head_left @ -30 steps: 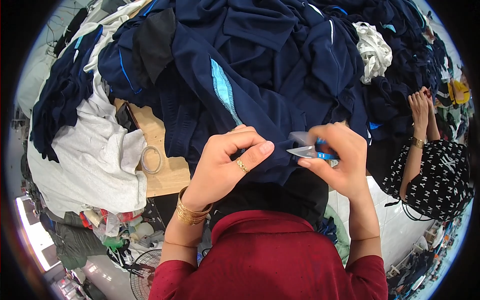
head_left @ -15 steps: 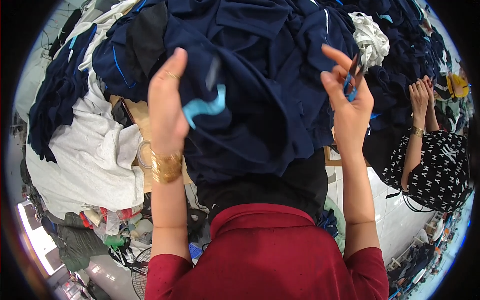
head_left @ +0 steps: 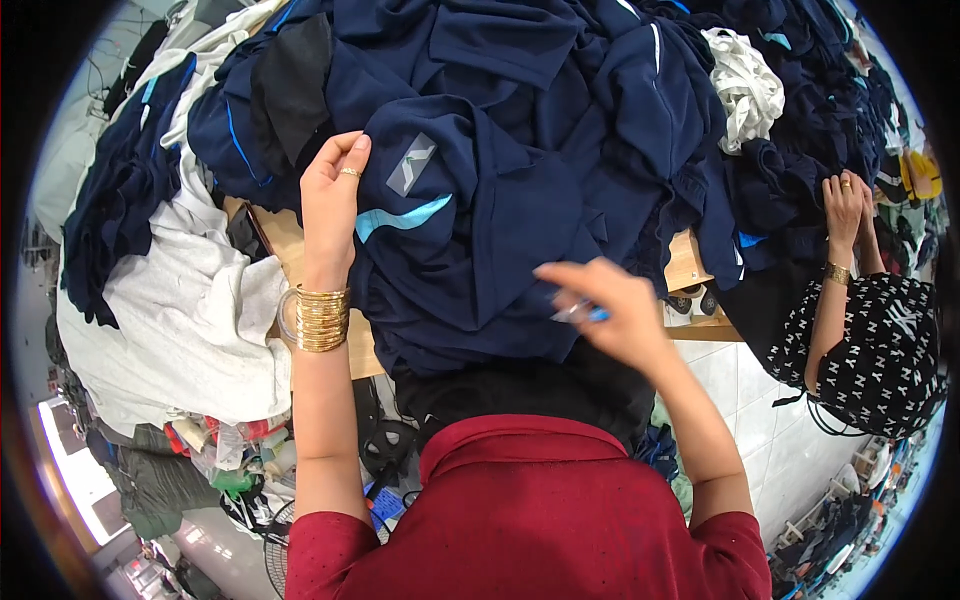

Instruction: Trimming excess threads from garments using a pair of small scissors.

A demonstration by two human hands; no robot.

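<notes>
A navy garment [head_left: 530, 240] lies spread in front of me, with a light-blue stripe [head_left: 405, 216] and a grey patch [head_left: 411, 165] on its left part. My left hand [head_left: 332, 190] pinches the garment's left edge beside that patch, thumb and fingers pressed together. Over the garment's lower right part, my right hand [head_left: 615, 310] is closed around small blue-handled thread snips [head_left: 582, 313]. Motion smears the snips and fingertips, so I cannot tell whether the blades touch the cloth.
A heap of navy clothing [head_left: 500, 50] covers the far side of the wooden table [head_left: 688, 262]. Light-grey cloth [head_left: 195, 330] drapes at the left, and a bundle of white strips [head_left: 742, 88] sits at the far right. Beyond it, a co-worker's hands [head_left: 845, 205] rest on navy fabric.
My right hand has come down and inward with the snips, over the garment. My left hand has moved slightly down, and the garment's patch and stripe now lie flatter.
</notes>
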